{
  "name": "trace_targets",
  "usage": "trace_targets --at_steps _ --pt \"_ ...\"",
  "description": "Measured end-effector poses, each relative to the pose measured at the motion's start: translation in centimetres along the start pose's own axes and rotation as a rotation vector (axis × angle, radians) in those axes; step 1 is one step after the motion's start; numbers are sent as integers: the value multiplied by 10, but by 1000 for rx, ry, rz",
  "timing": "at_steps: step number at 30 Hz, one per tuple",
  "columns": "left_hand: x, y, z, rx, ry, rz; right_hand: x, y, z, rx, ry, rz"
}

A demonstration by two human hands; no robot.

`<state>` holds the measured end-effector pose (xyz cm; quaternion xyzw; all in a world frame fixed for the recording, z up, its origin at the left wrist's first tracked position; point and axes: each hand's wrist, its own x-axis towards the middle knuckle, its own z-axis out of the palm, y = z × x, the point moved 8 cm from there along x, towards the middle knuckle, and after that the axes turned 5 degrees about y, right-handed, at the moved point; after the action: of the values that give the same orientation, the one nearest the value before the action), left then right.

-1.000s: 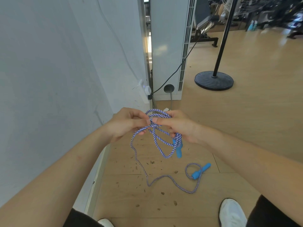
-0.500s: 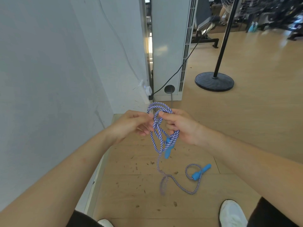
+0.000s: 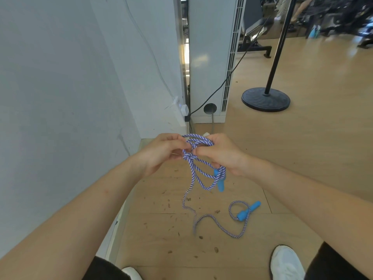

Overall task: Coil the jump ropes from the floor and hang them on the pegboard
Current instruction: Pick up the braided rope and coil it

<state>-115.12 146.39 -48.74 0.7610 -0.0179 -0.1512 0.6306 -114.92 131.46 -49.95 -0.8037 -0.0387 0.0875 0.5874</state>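
At the centre of my view both hands meet on the jump rope. The left hand pinches the striped cord where the strands cross. The right hand has its fingers curled round several loops, so neither hand is spread. The gathered loops hang just below the hands, and one blue handle dangles at the bottom of the bundle under the right hand. A loose length drops from the bundle to the wooden floor and snakes across the lower centre. It curls into a small ring at the other blue handle, which lies on the floor right of centre. Small brown scraps dot the boards around it. A pale wall fills the left side. A white unit stands at upper centre, with a round black stand base to its right. I see a white shoe at the lower right edge.
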Motion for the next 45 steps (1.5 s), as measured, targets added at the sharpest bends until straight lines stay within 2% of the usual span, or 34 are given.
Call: trace_targets --at_steps 9,16,19,23,26,28,30,33,35,37,41,45 --pt "1 5 3 -83 20 35 5 -10 -6 -102 20 -91" --pt "1 13 13 -261 26 20 7 -10 -8 142 -16 14" --pt "-1 11 7 -74 -3 -1 8 -9 -14 249 -31 50" --pt "-1 8 -23 209 69 20 8 -4 -19 243 -37 52" --pt "4 11 -43 505 179 119 8 3 -13 203 -68 93" --pt "8 18 -57 777 326 231 9 7 -13 216 -77 139" --pt "6 25 -72 938 468 319 10 9 -16 244 -84 169" --pt "-3 25 -107 1013 724 304 12 12 -25 270 -48 180" --pt "-8 17 -127 852 810 226 14 14 -30 297 -27 187" --pt "-6 12 -124 716 719 214 15 15 -32 319 -25 197" --pt "-12 27 -65 568 379 364 13 15 -24 340 -47 209" --pt "-20 27 4 538 98 469 11 10 -14 352 -107 202"
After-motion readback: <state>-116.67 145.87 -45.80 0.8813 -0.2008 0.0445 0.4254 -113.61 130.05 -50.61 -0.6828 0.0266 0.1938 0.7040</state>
